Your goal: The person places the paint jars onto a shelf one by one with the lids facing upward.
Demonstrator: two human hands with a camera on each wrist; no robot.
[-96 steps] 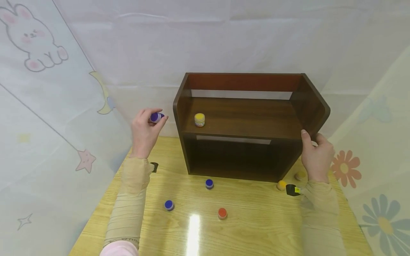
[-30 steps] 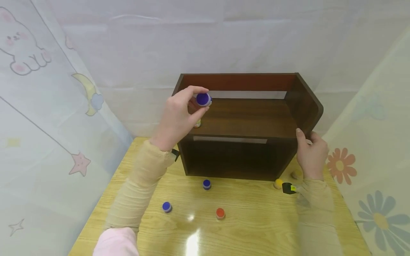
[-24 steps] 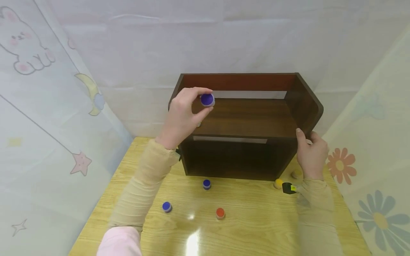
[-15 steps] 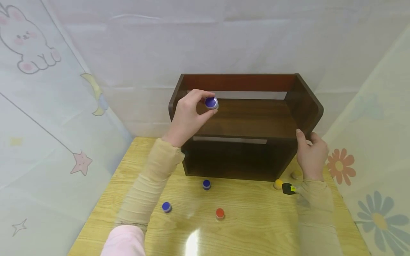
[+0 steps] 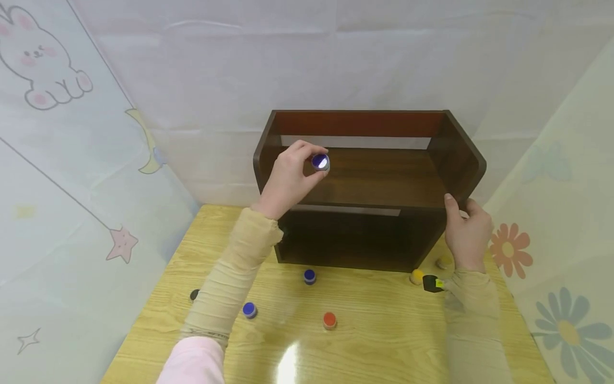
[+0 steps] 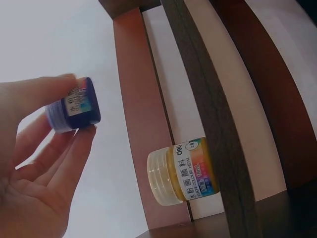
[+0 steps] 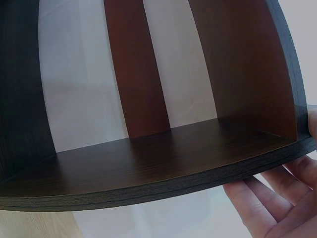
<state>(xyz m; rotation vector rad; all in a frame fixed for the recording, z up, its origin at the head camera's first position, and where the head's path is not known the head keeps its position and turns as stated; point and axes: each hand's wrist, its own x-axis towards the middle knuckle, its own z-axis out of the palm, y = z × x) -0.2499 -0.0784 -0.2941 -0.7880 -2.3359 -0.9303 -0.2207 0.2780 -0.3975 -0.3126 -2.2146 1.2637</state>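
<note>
Pinched between the thumb and fingers of my left hand (image 5: 288, 176) is a blue paint jar (image 5: 320, 161), held over the left half of the upper board of a dark brown wooden shelf (image 5: 384, 178). The left wrist view shows this jar's printed label side-on. A yellow paint jar (image 6: 185, 171) stands on the shelf in that view; my left hand hides it in the head view. My right hand (image 5: 469, 234) grips the shelf's right side at the upper board's front corner, thumb in front, and its fingers (image 7: 250, 203) show beneath the board in the right wrist view.
On the wooden table (image 5: 374, 346) before the shelf are two blue jars (image 5: 309, 276) and a red-lidded jar (image 5: 329, 320). Two yellow jars (image 5: 417, 276) sit by the shelf's right foot. A small black object (image 5: 194, 294) lies left of my forearm. Printed cloth (image 5: 307, 58) hangs behind.
My left hand has carried the blue paint jar from left of the shelf to above its upper board, lately drifting right and a little lower. My right hand keeps its grip on the shelf.
</note>
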